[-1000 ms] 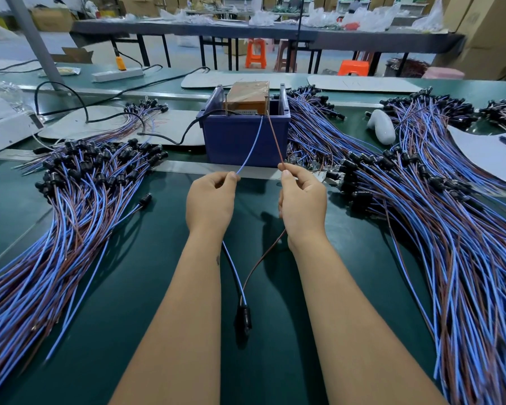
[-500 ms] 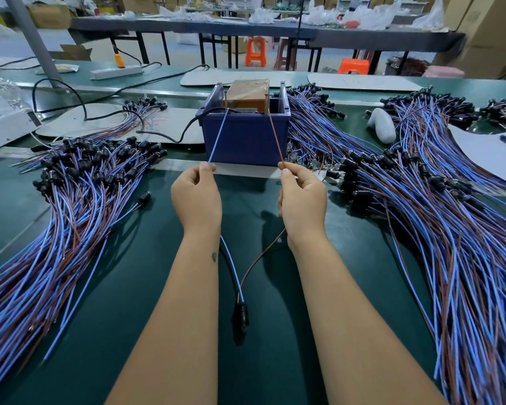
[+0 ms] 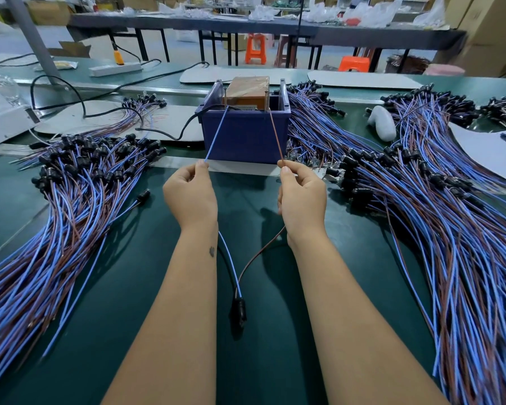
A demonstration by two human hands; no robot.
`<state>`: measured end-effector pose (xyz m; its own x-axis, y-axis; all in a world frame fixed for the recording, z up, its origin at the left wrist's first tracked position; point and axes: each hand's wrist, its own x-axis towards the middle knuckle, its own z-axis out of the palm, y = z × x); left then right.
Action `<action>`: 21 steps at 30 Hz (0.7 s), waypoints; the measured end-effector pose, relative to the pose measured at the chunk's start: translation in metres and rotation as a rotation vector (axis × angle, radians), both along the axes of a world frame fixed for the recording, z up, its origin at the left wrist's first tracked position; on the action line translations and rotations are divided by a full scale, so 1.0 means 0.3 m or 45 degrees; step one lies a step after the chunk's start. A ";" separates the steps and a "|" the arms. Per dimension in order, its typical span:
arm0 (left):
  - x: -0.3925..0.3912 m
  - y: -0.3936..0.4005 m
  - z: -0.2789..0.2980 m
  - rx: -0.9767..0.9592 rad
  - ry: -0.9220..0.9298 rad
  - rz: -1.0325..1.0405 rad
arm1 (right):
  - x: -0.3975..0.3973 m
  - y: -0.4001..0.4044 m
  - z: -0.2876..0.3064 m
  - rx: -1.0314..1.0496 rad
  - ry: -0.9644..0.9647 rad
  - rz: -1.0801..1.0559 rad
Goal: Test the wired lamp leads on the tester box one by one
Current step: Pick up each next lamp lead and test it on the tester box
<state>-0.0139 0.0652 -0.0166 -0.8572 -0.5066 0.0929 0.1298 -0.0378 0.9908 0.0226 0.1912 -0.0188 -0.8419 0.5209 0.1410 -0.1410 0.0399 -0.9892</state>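
Observation:
A blue tester box (image 3: pixel 246 135) stands at the middle of the green table, with a brown block inside and two upright metal pins. My left hand (image 3: pixel 192 197) pinches a blue lead wire (image 3: pixel 216 135) whose tip reaches the left pin. My right hand (image 3: pixel 303 197) pinches the brown lead wire (image 3: pixel 275 133), its tip at the right pin. Both wires run back under my wrists to one black lamp socket (image 3: pixel 238 312) lying on the table between my forearms.
A large pile of wired lamps (image 3: pixel 70 194) lies on the left and a bigger pile (image 3: pixel 421 206) on the right. A black cable (image 3: pixel 170 135) runs from the box to the left. White sheets (image 3: pixel 491 150) and a white object (image 3: pixel 381 122) lie at the right.
My left hand has swung the blue wire leftward, from the box's middle to the left pin. My right hand and the brown wire have stayed in place.

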 end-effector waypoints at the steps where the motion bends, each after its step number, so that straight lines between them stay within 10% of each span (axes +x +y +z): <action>1: 0.000 0.000 0.000 -0.001 -0.008 -0.002 | -0.001 0.000 0.000 0.002 -0.002 -0.002; 21: -0.003 -0.001 -0.003 -0.062 -0.031 0.027 | -0.002 0.003 -0.014 0.100 -0.025 0.065</action>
<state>-0.0148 0.0650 -0.0176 -0.8486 -0.5201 0.0969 0.1056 0.0128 0.9943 0.0219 0.1921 -0.0230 -0.8701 0.4651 0.1632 -0.1256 0.1109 -0.9859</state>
